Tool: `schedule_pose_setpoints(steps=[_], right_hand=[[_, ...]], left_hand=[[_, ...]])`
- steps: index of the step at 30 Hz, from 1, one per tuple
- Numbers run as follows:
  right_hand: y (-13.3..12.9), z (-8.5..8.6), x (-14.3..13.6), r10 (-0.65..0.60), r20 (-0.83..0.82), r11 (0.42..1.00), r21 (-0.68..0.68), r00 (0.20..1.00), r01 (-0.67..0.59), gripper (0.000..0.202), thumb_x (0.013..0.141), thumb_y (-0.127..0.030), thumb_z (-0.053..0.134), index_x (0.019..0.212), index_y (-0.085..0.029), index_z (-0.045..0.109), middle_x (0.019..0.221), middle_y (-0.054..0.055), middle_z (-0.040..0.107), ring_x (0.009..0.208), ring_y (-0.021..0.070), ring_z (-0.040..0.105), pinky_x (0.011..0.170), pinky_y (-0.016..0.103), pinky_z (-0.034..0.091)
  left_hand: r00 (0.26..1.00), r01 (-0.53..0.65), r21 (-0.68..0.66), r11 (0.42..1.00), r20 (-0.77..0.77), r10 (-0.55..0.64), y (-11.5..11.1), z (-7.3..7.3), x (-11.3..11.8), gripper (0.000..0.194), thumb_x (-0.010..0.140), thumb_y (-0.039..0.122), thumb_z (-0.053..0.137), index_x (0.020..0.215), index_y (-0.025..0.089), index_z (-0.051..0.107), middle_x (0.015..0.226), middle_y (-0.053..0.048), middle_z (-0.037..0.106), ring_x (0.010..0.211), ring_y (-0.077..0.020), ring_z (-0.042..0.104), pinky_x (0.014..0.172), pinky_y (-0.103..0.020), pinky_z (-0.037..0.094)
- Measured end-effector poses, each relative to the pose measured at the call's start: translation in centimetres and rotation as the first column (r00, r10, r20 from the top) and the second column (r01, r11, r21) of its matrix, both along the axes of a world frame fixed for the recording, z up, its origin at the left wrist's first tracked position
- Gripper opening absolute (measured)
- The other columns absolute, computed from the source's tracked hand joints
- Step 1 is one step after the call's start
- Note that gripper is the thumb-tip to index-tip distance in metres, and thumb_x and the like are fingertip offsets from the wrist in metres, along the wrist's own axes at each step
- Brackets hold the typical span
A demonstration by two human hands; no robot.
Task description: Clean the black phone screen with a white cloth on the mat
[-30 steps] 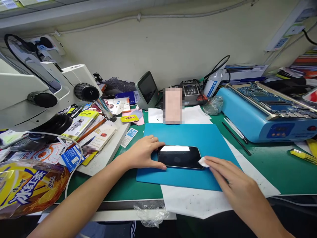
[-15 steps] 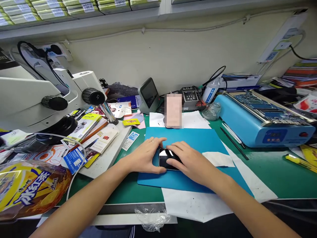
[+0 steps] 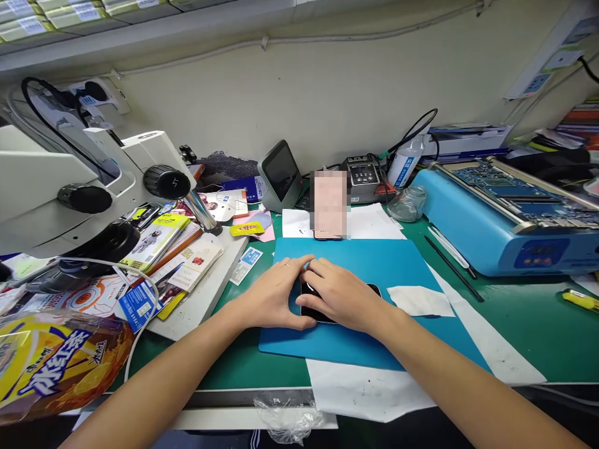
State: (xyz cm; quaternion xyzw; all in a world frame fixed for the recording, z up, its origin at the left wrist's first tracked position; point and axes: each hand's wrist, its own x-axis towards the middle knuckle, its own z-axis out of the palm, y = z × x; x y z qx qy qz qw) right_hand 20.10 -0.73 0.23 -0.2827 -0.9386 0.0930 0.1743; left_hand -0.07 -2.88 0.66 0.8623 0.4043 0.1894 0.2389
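A black-screened smartphone [image 3: 309, 290] lies lengthwise from left to right on a blue mat [image 3: 374, 259]. My left hand [image 3: 274, 294] frames its left end, thumb on the near edge and fingers along the far edge. Over the middle of the screen is my right hand [image 3: 344, 293]; its fingers are bent, its thumb stretched apart from them across the glass. Nothing shows in its grasp, though the fingertips are partly hidden. Much of the phone is covered by this hand, and its right end shows beyond. A crumpled white wipe [image 3: 421, 302] rests on the mat's right part.
An upright phone [image 3: 330, 209] with a blurred screen stands behind the mat. On the left are a microscope [image 3: 51, 193], booklets and a drink bottle [image 3: 51, 362]. A blue machine bearing circuit boards [image 3: 505, 231] is on the right, with slim tools [image 3: 453, 268] beside it.
My right hand has slid left along the phone, uncovering its right end, and its fingers are more bent. The left hand stays at the left end. The camera view has shifted slightly.
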Motion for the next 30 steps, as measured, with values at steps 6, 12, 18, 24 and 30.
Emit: schedule_pose_setpoints(steps=[6,12,18,24,30], right_hand=[[-0.07,-0.16,-0.02,-0.020,-0.035,1.000,-0.001,0.999,0.020,0.036,0.102,-0.049,0.048,0.100,-0.016,0.065,0.102,0.011,0.066,0.088,0.0230,0.059,0.076,0.038,0.051],[-0.02,-0.24,-0.31,-0.042,-0.059,0.999,-0.035,0.997,0.040,0.050,0.100,-0.060,0.042,0.103,-0.016,0.063,0.103,0.012,0.065,0.088,0.0239,0.058,0.077,0.040,0.051],[-0.04,-0.34,-0.44,-0.052,-0.051,0.997,-0.055,0.997,0.049,0.066,0.097,-0.070,0.033,0.108,-0.012,0.063,0.107,0.014,0.065,0.089,0.0246,0.057,0.079,0.041,0.050],[0.00,-0.44,-0.43,-0.042,-0.050,0.998,-0.052,0.998,0.039,0.073,0.094,-0.074,0.029,0.109,-0.011,0.063,0.109,0.015,0.064,0.090,0.0249,0.056,0.080,0.042,0.049],[-0.21,-0.21,-0.38,-0.048,-0.099,0.997,-0.062,0.994,0.042,0.072,0.095,-0.074,0.027,0.106,-0.013,0.063,0.108,0.014,0.064,0.088,0.0240,0.055,0.078,0.041,0.048]], left_hand=[[1.000,0.008,0.012,1.000,0.001,-0.008,-0.13,-0.03,0.21,0.101,0.072,0.037,0.080,0.155,0.021,0.024,0.136,-0.013,0.056,0.115,-0.0325,0.057,0.101,-0.048,0.048],[1.000,0.013,0.005,1.000,-0.022,-0.013,-0.14,-0.12,0.24,0.111,0.071,0.036,0.080,0.160,0.022,0.013,0.137,-0.013,0.055,0.113,-0.0326,0.057,0.101,-0.048,0.048],[0.998,0.021,0.014,1.000,-0.066,-0.020,-0.18,-0.41,0.00,0.119,0.073,0.037,0.080,0.162,0.024,0.002,0.144,-0.015,0.049,0.120,-0.0343,0.054,0.105,-0.050,0.046],[0.996,0.039,0.007,0.999,-0.086,-0.039,-0.11,-0.50,-0.07,0.122,0.077,0.041,0.079,0.163,0.024,-0.005,0.146,-0.016,0.048,0.122,-0.0349,0.054,0.106,-0.052,0.045],[0.997,0.050,0.021,0.999,-0.066,-0.049,-0.13,-0.39,-0.14,0.126,0.077,0.043,0.080,0.162,0.024,-0.011,0.144,-0.016,0.050,0.120,-0.0352,0.055,0.104,-0.051,0.046]])
